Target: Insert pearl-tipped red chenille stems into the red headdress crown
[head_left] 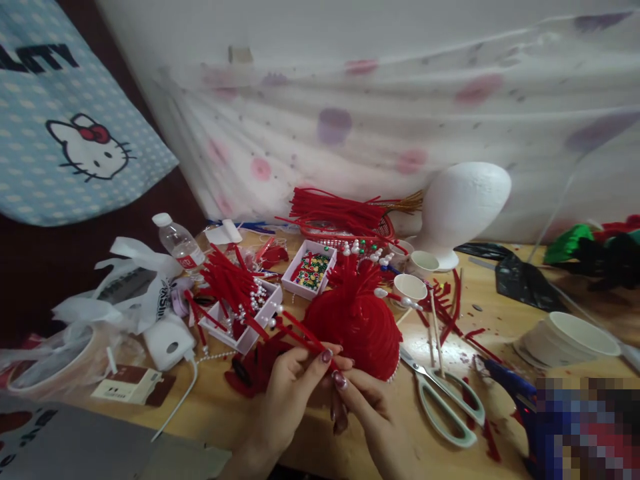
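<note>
Both hands meet at the front centre of the wooden table. My left hand (297,387) is closed around red fuzzy stems (300,327) tipped with white pearl beads, which point up and to the left. Thumb and fingers of my right hand (363,400) pinch the lower end of the same stems, close to the left thumb. Just behind the hands rests a rounded red fuzzy piece (357,320) with a tuft on top and pearls along its lower edge. At its left, a white tray (245,340) holds beaded red stems.
Scissors (443,393) and a blue glue gun (515,387) lie at the right, near paper cups (575,337). Behind are a white foam head (463,207), a red basket (345,230) and a bead box (310,267). A bottle (177,243) stands left.
</note>
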Available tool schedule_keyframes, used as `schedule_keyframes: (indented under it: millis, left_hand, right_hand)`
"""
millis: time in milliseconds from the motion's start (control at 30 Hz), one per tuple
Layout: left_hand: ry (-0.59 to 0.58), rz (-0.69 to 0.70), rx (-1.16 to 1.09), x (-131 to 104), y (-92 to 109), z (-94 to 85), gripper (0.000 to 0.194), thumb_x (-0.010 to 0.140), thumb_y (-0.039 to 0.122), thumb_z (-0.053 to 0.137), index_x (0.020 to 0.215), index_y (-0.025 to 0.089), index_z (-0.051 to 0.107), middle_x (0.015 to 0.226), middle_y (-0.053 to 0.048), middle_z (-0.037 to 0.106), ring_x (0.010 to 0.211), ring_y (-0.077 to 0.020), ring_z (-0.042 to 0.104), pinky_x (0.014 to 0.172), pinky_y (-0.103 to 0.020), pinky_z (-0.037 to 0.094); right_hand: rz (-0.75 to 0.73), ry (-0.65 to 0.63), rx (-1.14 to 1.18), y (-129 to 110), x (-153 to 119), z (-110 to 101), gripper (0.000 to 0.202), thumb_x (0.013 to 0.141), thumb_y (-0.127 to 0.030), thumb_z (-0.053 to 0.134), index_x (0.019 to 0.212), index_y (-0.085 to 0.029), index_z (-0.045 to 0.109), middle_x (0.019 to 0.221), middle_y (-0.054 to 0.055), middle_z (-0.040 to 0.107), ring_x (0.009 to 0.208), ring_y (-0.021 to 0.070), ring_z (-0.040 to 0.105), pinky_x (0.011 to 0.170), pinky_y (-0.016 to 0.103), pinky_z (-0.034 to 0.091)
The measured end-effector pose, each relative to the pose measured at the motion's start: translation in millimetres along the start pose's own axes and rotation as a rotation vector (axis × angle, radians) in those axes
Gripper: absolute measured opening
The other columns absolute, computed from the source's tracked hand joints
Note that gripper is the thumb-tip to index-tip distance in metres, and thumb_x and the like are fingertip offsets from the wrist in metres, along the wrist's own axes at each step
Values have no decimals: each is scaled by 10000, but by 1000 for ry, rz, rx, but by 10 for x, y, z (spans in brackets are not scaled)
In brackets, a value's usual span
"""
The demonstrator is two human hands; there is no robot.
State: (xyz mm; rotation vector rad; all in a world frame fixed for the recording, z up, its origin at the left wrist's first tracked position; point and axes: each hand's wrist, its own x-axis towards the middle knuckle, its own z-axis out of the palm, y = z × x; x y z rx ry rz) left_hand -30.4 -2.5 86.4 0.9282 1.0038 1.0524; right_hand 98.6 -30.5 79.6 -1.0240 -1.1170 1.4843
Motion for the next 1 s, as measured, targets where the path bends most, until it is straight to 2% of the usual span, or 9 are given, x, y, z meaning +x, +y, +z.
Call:
schedule_keyframes:
  millis: [100, 300, 467, 667, 833, 1000]
  left_hand:
    - [-13, 7, -9, 38, 18, 17, 401, 765, 488, 709, 962, 139, 731, 855, -116, 775, 783, -204, 721, 714, -262, 560]
    - [-3, 3, -16, 93, 91, 8, 368, 756, 459, 725, 934, 137, 727, 845, -116, 777, 755, -211, 736, 698, -278, 583]
    - [18, 55, 56, 122, 172, -37, 315, 744, 416, 743, 906, 146, 726, 840, -107, 780, 759, -218, 742, 740, -303, 598]
    - [-32, 63, 98, 164, 211, -69, 296, 772, 401, 719, 923, 147, 730, 864, -101, 779, 762, -216, 740, 780, -322, 597]
    - [-24, 117, 229, 104, 216, 3, 268, 791, 397, 697, 927, 175, 756, 858, -79, 776, 773, -201, 726, 784, -292, 582]
    - [-33, 211, 426, 0, 238, 82, 199, 832, 386, 650, 888, 246, 780, 859, -36, 774, 743, -168, 697, 703, -226, 556]
  right_hand:
    - [16, 7, 0, 5, 2, -16, 459, 829, -569, 589, 649, -151, 643, 474, -18, 515, 463, 103, 478, 492, 218, 369]
    - [56, -25, -8, 19, 21, -33, 491, 829, -595, 569, 657, -147, 671, 448, -19, 506, 434, 99, 476, 479, 215, 364]
    - [64, -23, -56, 34, 42, -40, 506, 830, -605, 559, 637, -151, 674, 445, -22, 488, 435, 98, 463, 472, 211, 354]
    - [44, -37, 3, 22, 43, -9, 471, 848, -578, 556, 681, -153, 670, 466, -25, 512, 448, 95, 482, 477, 204, 361]
    - [-4, 64, -82, 46, 41, -11, 504, 860, -592, 529, 648, -147, 635, 456, -28, 498, 429, 94, 459, 449, 206, 331]
    - [-3, 136, -87, 83, 6, -10, 518, 868, -611, 493, 654, -155, 615, 459, -19, 511, 429, 107, 470, 453, 223, 329]
